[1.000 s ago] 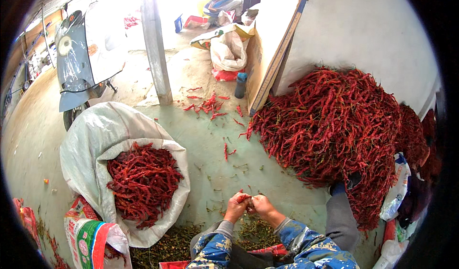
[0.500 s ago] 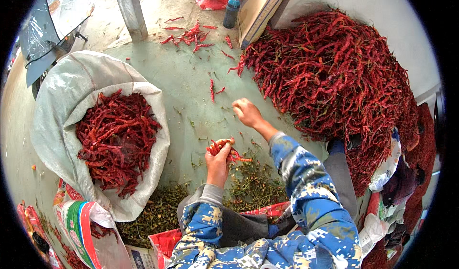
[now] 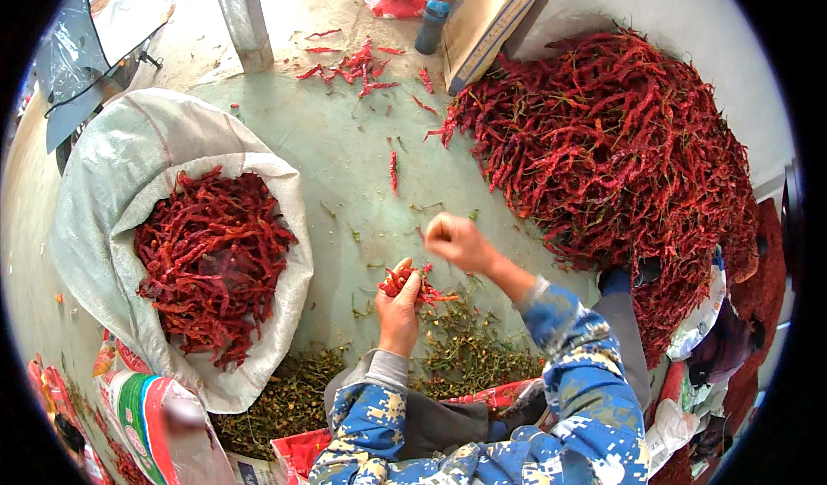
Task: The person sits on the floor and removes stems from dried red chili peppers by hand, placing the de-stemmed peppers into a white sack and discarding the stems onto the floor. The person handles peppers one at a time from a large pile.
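A small bunch of dried red chilies is gripped in my left hand, its fingers wrapped round them. My right hand hovers just above and to the right, closed in a pinch; whatever its fingertips may hold is too small to make out. At the left, an open white woven sack is filled with loose red chilies. A large heap of red chilies with stems lies at the right. Below my hands, a pile of greenish-brown stems spreads in front of my legs.
Scattered chilies lie on the far floor, with a single chili nearer. A blue bottle stands beside a cardboard sheet. A metal post rises at the far left. A printed bag sits at lower left.
My right hand has come back toward me, closer to my left hand, and stays closed. My left hand keeps its hold on the chilies. The whole view has shifted slightly.
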`<action>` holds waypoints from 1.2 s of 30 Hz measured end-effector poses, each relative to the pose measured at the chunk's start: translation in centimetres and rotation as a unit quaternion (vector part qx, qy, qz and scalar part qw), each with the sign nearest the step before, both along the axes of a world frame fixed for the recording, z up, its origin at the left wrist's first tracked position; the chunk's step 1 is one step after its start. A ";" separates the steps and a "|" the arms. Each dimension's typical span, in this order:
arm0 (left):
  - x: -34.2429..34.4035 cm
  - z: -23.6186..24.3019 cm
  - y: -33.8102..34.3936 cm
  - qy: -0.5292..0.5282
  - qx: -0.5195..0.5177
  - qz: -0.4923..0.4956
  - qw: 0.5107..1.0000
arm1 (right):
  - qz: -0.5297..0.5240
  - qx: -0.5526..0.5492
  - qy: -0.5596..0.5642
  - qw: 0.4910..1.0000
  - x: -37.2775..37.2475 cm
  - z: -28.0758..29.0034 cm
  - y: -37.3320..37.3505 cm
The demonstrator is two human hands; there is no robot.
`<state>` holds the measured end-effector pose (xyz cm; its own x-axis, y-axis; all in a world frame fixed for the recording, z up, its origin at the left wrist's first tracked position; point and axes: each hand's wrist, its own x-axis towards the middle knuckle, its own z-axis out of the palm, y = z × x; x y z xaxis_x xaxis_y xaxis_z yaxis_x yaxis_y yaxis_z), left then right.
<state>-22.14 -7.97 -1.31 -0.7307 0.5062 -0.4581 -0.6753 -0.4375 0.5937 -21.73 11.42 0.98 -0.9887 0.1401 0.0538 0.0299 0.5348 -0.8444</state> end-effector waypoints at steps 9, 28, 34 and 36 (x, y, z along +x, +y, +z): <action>0.3 0.1 -0.3 -0.012 0.024 -0.030 0.999 | -0.083 -0.182 -0.104 0.974 -5.8 -0.2 2.9; 1.5 0.3 0.8 0.079 -0.069 -0.147 0.983 | -0.105 -0.280 -0.108 0.948 7.4 0.3 0.6; 7.3 4.1 -1.4 0.163 -0.027 -0.429 0.888 | -0.160 -0.310 -0.111 0.930 19.3 4.7 -5.5; 8.8 5.8 -2.5 0.188 -0.005 -0.450 0.873 | -0.197 -0.228 -0.064 0.951 21.2 5.0 -6.8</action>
<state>-13.36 -10.44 4.47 -0.1382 0.9501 -0.2796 -0.4982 0.1773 0.8488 -0.48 4.59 5.99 -0.8490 0.4811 -0.2184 0.2698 0.0394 -0.9621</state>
